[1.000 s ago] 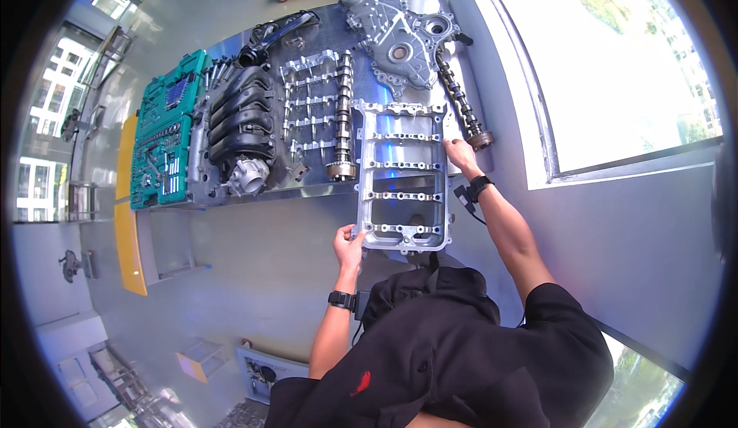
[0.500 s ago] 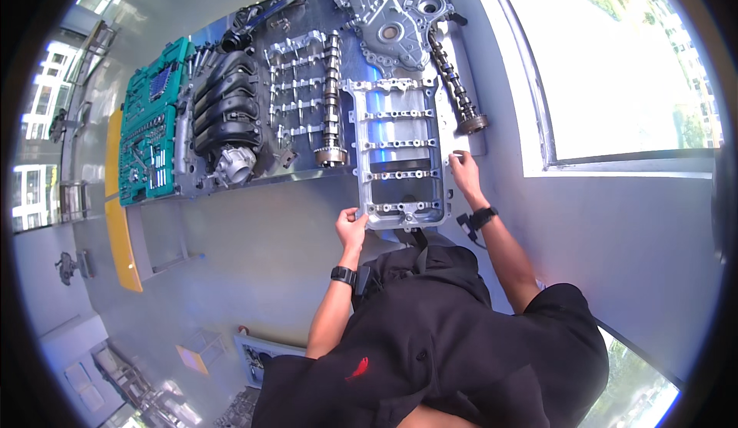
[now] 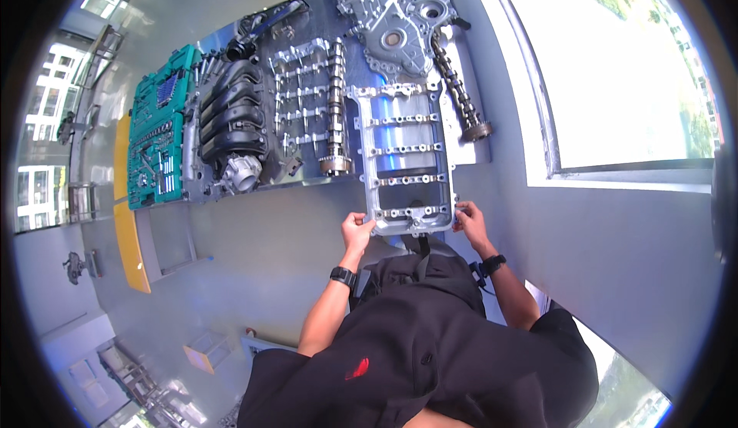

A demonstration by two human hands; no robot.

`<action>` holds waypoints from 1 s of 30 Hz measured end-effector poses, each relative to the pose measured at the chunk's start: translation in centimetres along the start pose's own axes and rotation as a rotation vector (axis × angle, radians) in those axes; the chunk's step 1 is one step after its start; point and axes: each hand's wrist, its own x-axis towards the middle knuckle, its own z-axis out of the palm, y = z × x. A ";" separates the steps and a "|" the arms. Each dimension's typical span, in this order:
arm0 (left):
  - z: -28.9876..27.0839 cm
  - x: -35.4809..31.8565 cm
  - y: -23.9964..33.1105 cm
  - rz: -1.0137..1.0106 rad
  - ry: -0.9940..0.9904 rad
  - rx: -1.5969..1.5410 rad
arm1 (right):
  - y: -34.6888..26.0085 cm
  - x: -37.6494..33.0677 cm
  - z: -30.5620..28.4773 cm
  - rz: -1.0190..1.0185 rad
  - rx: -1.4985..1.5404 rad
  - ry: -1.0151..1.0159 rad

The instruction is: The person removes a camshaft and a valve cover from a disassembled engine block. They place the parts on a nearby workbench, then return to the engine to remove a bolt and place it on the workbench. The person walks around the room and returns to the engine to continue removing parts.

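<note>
A silver ladder-shaped camshaft housing (image 3: 407, 150) extends off the bench's front edge toward my body, its far end lying on the metal bench. My left hand (image 3: 357, 233) is closed on its near left corner, thumb and fingers at the rim. At the near right corner, my right hand (image 3: 470, 224) pinches the rim with bent fingers. Beyond the far end lies a large silver timing cover (image 3: 392, 40). One camshaft (image 3: 458, 90) rests to the right of the housing, another camshaft (image 3: 336, 109) to its left.
Left on the bench are rows of bearing caps (image 3: 306, 94), a black intake manifold (image 3: 231, 113) with a silver throttle body (image 3: 242, 172), and a green tool case (image 3: 160, 132). A yellow-edged table (image 3: 131, 247) stands farther left. A window ledge and wall (image 3: 615, 228) border the right side.
My right hand has moved down along the housing's right side to its near corner. My left hand stays at the left corner. The whole view has shifted slightly.
</note>
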 end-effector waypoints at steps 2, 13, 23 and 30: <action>0.1 -0.9 0.0 -0.013 -0.027 0.067 | 0.3 -0.9 -0.2 -0.009 0.059 0.052; 2.6 0.6 1.0 -0.019 -0.031 -0.014 | -0.9 2.1 -0.8 -0.053 0.060 0.136; 2.2 3.5 2.1 0.015 0.015 -0.001 | -1.4 4.3 0.1 -0.089 0.053 0.042; 0.3 2.1 0.9 0.101 -0.067 -0.025 | -1.2 2.8 0.0 -0.083 0.058 0.017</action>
